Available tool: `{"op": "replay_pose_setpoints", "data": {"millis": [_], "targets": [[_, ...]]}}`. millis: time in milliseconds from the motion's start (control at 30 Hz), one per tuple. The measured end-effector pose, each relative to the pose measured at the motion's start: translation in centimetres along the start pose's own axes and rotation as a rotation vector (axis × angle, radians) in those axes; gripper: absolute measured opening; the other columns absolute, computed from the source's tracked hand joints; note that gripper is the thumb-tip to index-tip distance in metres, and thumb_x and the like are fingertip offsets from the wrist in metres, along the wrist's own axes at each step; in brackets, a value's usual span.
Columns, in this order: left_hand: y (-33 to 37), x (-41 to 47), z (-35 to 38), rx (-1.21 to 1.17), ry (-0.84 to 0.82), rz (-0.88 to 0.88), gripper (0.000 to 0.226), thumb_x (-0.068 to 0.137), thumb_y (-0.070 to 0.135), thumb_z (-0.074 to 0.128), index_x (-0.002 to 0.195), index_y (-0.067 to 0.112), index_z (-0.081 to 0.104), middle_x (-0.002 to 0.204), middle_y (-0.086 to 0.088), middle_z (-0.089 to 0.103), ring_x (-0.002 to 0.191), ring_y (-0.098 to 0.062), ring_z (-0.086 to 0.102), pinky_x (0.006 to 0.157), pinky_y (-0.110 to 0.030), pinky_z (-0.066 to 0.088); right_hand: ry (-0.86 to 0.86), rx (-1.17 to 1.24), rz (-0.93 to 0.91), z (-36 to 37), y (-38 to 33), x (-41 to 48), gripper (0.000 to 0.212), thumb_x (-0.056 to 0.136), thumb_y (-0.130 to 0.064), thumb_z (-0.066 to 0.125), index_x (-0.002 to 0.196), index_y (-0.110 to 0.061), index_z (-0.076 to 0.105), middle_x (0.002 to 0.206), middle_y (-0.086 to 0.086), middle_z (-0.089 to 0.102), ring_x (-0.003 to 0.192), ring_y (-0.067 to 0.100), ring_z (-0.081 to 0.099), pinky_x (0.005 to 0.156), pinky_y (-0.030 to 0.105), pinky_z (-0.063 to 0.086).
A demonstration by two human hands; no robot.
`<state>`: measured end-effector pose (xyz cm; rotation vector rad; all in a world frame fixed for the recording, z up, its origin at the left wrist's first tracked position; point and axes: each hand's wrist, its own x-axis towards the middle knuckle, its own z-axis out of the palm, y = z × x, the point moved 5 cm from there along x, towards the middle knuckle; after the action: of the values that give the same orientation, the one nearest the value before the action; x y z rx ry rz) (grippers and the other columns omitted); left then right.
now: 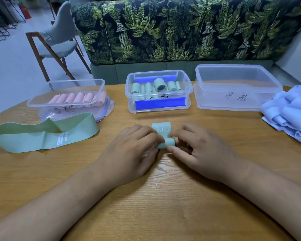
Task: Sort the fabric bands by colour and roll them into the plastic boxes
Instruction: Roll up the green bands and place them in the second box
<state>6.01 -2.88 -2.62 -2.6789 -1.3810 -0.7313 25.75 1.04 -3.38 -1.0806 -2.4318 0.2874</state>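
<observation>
The green band (162,129) I was rolling lay on the table (163,197) right in front of me, between my two hands. Most of it was a small tight roll. Only a short end marked 30 LB stuck out flat. My left hand (134,150) pinched one end of the roll with curled fingers, and my right hand (203,152) pinched the other end. Just behind stood the middle box (188,94), with green rolls (160,85) in it. The left box (101,84) held pink rolls (76,98). One more loose green band (42,134) lay in front of it, not rolled yet. The right box (238,84) had nothing in it, and the blue bands (290,112) sat in a heap next to it. So I think pink was done, green was nearly done, and blue had not begun.
</observation>
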Motion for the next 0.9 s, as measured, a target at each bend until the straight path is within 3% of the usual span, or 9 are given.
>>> {"op": "replay_pose_setpoints", "data": {"millis": [67,167,267,500,667,900], "targets": [[-0.3,0.0,0.2,-0.007,-0.008,-0.007,0.022,0.103,0.024,0.062,0.124,0.021,0.068,0.12,0.006,0.064,0.115,-0.022,0.061,0.092,-0.045,0.051,0.036,0.023,-0.042,-0.6,-0.3,-0.2,0.031,0.101,-0.047,0.059,0.125,-0.028,0.065,0.118,-0.012,0.054,0.097,0.001,0.052,0.081,0.027,0.049],[-0.7,-0.2,0.4,-0.001,-0.036,-0.038,0.032,0.103,0.028,0.062,0.134,0.023,0.065,0.127,0.007,0.062,0.121,-0.02,0.057,0.098,-0.045,0.05,0.083,0.004,-0.184,-1.0,-1.0,-0.5,0.014,0.101,-0.028,0.065,0.112,-0.021,0.069,0.122,-0.008,0.06,0.107,0.014,0.059,0.089,0.035,0.052],[-1.1,-0.2,0.3,-0.013,-0.049,-0.08,0.04,0.103,0.03,0.062,0.142,0.023,0.062,0.132,0.007,0.059,0.128,-0.018,0.052,0.106,-0.042,0.046,0.067,-0.084,-0.25,-0.5,-1.2,-0.5,0.018,0.101,-0.027,0.064,0.116,-0.021,0.072,0.124,-0.007,0.064,0.113,0.021,0.057,0.099,0.031,0.047],[-1.0,-0.2,0.6,0.037,-0.073,-0.116,0.052,0.103,0.038,0.056,0.151,0.02,0.053,0.144,0.006,0.052,0.143,-0.018,0.041,0.117,-0.04,0.039,0.015,-0.07,-0.183,-0.1,-0.6,-0.2,0.033,0.099,-0.028,0.064,0.132,-0.024,0.066,0.136,-0.011,0.059,0.123,0.018,0.052,0.111,0.034,0.042],[-0.6,0.0,0.4,0.044,-0.064,-0.087,0.044,0.101,0.03,0.061,0.143,0.019,0.057,0.137,0.005,0.057,0.131,-0.021,0.052,0.107,-0.043,0.046,-0.037,-0.034,-0.11,0.1,-0.2,0.2,0.045,0.099,-0.028,0.064,0.145,-0.028,0.059,0.144,-0.017,0.054,0.132,0.013,0.047,0.116,0.025,0.034],[-1.6,2.2,0.4,0.14,-0.069,-0.151,0.044,0.097,0.047,0.06,0.133,0.022,0.063,0.124,0.005,0.062,0.12,-0.022,0.056,0.098,-0.047,0.051,-0.061,0.045,0.038,0.2,0.7,0.5,0.06,0.104,-0.026,0.059,0.161,-0.029,0.04,0.156,-0.016,0.047,0.144,0.006,0.035,0.117,0.008,0.015]]}}
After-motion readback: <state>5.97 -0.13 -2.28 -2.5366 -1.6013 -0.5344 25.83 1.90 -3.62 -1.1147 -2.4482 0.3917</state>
